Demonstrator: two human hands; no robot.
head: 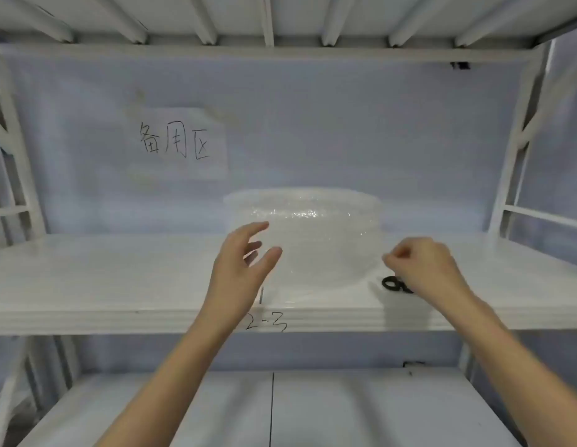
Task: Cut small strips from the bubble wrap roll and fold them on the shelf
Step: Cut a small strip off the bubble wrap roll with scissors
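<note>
- The bubble wrap roll (305,235) is a clear, bumpy, shiny drum standing on the smooth white shelf (103,279).
- Your left hand (240,269) is open, fingers spread, holding nothing, just in front of the roll's left side.
- Your right hand (424,264) has curled fingers, thumb and finger pinched; I cannot tell what it holds.
- Black scissors (395,283) lie under your right hand, beside the roll.
</note>
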